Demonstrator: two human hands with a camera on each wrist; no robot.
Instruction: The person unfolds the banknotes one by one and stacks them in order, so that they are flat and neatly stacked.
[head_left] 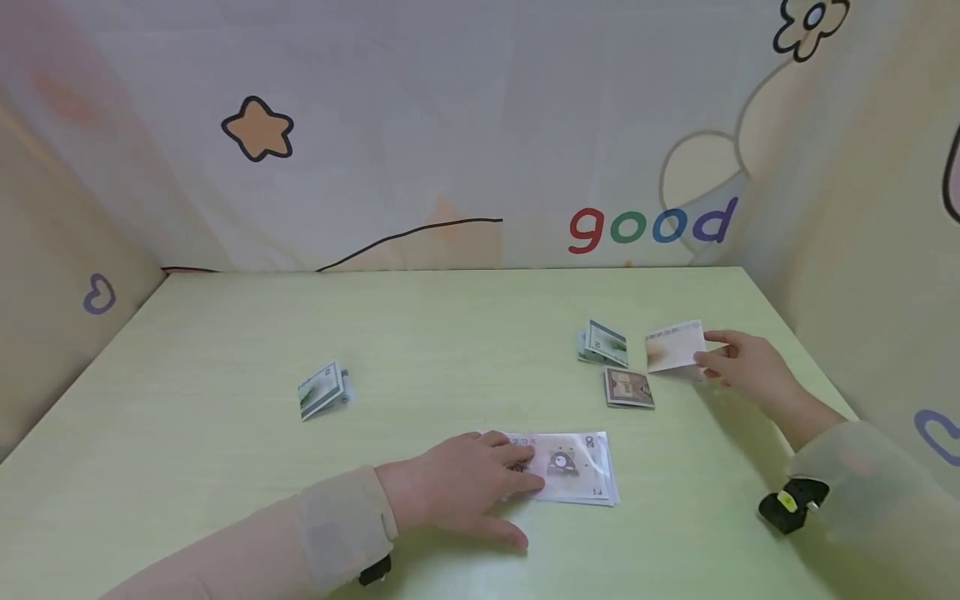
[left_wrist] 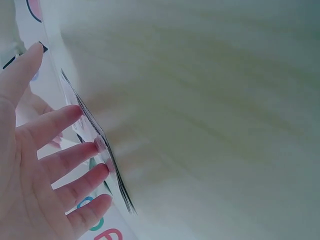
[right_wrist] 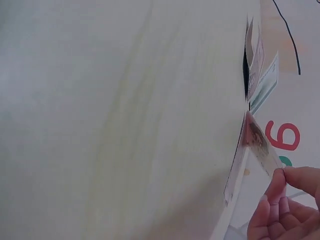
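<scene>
My left hand [head_left: 468, 483] rests with spread, nearly straight fingers on a small stack of flat banknotes [head_left: 577, 471] at the front of the table. In the left wrist view, its fingertips [left_wrist: 102, 170] lie at the edge of the thin stack. At the right, my right hand [head_left: 742, 367] pinches the edge of a folded banknote [head_left: 675, 346] between thumb and fingers. The right wrist view shows the upper half of that folded banknote [right_wrist: 264, 145] lifted at an angle, its other half low against the table.
Just left of the right hand stand a folded green banknote [head_left: 606, 343] and a folded brown banknote [head_left: 630, 388]. Another folded green banknote [head_left: 322, 390] is on the left part of the pale green table [head_left: 187, 400]. A printed cloth wall [head_left: 420, 125] borders the table's back edge.
</scene>
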